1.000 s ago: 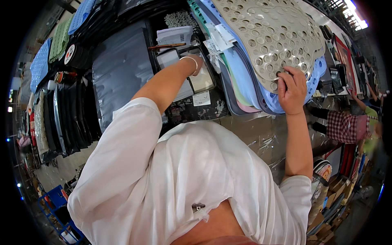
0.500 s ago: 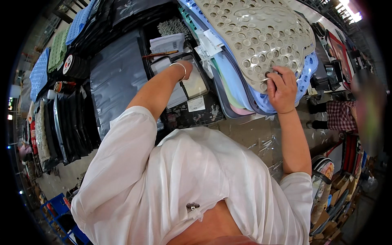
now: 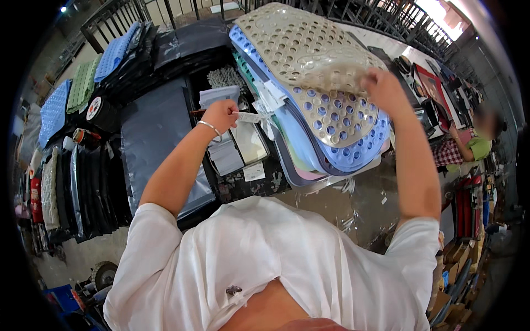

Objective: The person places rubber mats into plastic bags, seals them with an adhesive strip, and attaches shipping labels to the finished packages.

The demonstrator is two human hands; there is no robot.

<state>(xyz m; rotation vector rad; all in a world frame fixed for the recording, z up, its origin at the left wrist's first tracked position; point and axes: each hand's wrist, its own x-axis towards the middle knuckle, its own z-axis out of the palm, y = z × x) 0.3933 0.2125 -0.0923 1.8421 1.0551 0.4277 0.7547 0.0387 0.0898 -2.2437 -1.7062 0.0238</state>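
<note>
A beige bath mat (image 3: 292, 44) with round holes tops a pile of plastic mats, and a blue mat (image 3: 345, 161) shows below its near edge. My right hand (image 3: 385, 94) is closed at the beige mat's right side, where the sheet bulges upward; fingertips and mat are blurred there. Between the fingers of my left hand (image 3: 222, 116) is a small white tag (image 3: 247, 117), held above a tray of cards (image 3: 225, 157). White labels (image 3: 270, 96) stick out from the pile's left side.
Left of the card tray lies a stack of dark plastic bags (image 3: 152, 138). Farther left are a black tape roll (image 3: 100, 113), a green mat (image 3: 84, 83) and upright black packages (image 3: 102, 182). A metal railing (image 3: 176, 11) runs behind. Another person (image 3: 469, 149) is at the right.
My left hand has risen from the card tray and now shows the tag. My right hand has moved up along the beige mat, whose right side is now raised. The view has shifted.
</note>
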